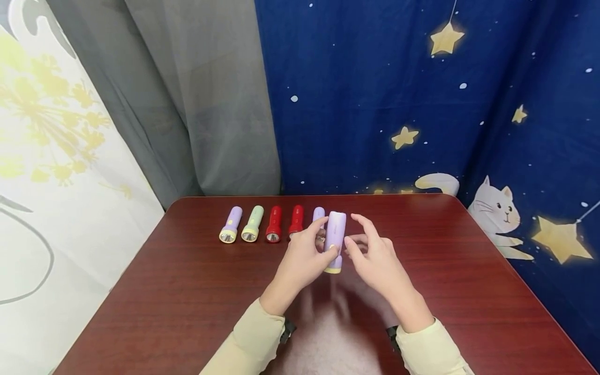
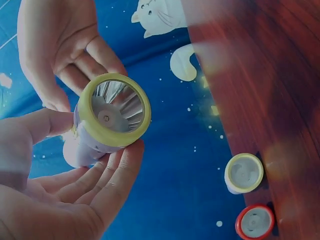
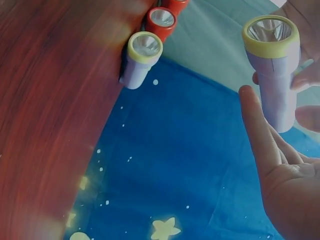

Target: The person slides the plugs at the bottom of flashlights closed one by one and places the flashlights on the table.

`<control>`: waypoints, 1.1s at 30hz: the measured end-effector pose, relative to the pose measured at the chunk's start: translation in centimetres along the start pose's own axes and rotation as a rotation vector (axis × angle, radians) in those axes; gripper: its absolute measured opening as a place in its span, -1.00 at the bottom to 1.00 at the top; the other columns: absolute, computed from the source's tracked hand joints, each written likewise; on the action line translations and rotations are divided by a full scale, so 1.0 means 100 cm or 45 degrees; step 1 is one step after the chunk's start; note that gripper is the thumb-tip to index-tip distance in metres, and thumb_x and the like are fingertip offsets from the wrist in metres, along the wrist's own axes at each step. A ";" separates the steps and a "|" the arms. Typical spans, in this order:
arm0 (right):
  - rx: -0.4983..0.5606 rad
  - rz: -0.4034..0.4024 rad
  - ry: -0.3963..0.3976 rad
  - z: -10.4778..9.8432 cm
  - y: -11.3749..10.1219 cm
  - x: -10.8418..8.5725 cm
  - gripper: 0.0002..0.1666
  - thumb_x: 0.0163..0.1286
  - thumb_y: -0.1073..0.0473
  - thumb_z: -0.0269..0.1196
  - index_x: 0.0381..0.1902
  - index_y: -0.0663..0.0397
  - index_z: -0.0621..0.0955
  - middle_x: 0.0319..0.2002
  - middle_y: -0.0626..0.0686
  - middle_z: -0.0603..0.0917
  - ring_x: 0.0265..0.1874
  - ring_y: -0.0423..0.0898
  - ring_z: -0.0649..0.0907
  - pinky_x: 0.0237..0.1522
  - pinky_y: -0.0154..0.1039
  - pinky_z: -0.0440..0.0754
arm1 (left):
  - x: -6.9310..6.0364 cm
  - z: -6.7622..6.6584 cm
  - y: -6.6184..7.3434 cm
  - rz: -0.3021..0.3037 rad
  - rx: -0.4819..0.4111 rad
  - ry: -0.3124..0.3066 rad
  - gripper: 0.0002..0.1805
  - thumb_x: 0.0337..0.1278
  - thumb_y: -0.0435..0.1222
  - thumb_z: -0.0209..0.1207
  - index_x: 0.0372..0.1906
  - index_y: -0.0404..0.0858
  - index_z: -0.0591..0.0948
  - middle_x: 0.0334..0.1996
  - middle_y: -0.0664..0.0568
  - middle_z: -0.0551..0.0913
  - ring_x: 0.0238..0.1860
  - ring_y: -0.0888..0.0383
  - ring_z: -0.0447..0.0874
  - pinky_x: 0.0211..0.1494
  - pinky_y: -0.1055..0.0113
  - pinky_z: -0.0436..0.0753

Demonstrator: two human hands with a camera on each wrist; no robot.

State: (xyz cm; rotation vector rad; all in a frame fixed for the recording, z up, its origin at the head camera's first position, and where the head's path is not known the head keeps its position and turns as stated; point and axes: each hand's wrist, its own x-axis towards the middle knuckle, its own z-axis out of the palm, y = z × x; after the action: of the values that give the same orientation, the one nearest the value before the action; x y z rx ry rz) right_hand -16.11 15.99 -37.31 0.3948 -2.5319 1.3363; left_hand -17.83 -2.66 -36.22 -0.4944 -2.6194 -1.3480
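Note:
In the head view my left hand (image 1: pixel 302 255) pinches a purple flashlight (image 1: pixel 335 229) above the table, thumb on one side and fingers on the other. Its yellow-rimmed lens end points down toward me, and a yellow switch shows near my thumb. In the left wrist view the flashlight (image 2: pixel 115 110) shows its reflector and bulb. My right hand (image 1: pixel 379 260) hovers just right of it, fingers loosely extended. From the right wrist view, those fingers (image 3: pixel 257 132) stand beside the flashlight (image 3: pixel 275 85) without gripping it; whether a fingertip touches is unclear.
On the reddish-brown table (image 1: pixel 187 302) a row of flashlights lies left of and behind my hands: purple (image 1: pixel 233 221), green (image 1: pixel 253 221), red (image 1: pixel 274 221), another red (image 1: pixel 297 216) and a second purple (image 1: pixel 319 213), partly hidden. Curtains (image 1: pixel 351 104) hang behind the table.

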 end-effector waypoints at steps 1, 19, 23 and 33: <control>-0.013 0.005 0.000 -0.001 0.001 0.000 -0.36 0.59 0.17 0.26 0.54 -0.04 0.37 -0.01 0.18 0.86 -0.13 -0.01 0.88 -0.04 -0.03 0.84 | 0.003 0.001 -0.001 -0.015 -0.009 -0.002 -0.32 0.24 -0.27 0.38 0.46 -0.30 0.52 0.06 -0.21 0.81 -0.14 0.01 0.87 -0.02 0.09 0.86; -0.259 0.103 -0.145 -0.003 0.019 -0.002 -0.64 0.59 0.14 0.20 0.23 0.15 0.63 -0.07 0.15 0.85 -0.09 0.03 0.86 0.08 0.06 0.80 | 0.099 0.031 -0.013 -0.192 0.260 -0.101 -0.45 0.36 -0.22 0.29 0.38 -0.31 0.59 0.07 -0.19 0.80 -0.05 -0.06 0.83 0.11 0.09 0.81; -0.254 0.126 -0.145 -0.009 0.020 -0.002 -0.63 0.61 0.13 0.18 0.25 0.13 0.62 -0.04 0.13 0.85 -0.07 0.03 0.85 0.10 0.07 0.79 | 0.114 0.053 -0.017 -0.188 0.484 -0.151 -0.71 0.30 -0.22 0.27 0.01 -0.30 0.71 -0.18 -0.11 0.82 -0.24 0.00 0.79 -0.08 0.17 0.73; -0.247 0.130 -0.103 -0.013 0.024 0.000 -0.62 0.60 0.12 0.19 0.26 0.14 0.62 -0.03 0.17 0.85 -0.08 0.04 0.86 0.10 0.09 0.79 | 0.164 0.117 -0.091 -0.282 0.581 -0.225 -0.83 0.09 -0.17 0.36 -0.29 -0.18 0.76 -0.35 -0.03 0.79 -0.36 0.06 0.73 -0.24 0.17 0.72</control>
State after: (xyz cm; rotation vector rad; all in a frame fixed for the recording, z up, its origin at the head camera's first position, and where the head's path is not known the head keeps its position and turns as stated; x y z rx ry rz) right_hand -16.83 18.35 -38.44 0.2890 -2.7514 1.1148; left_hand -36.29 5.51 -45.32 -0.2699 -3.0720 -0.7319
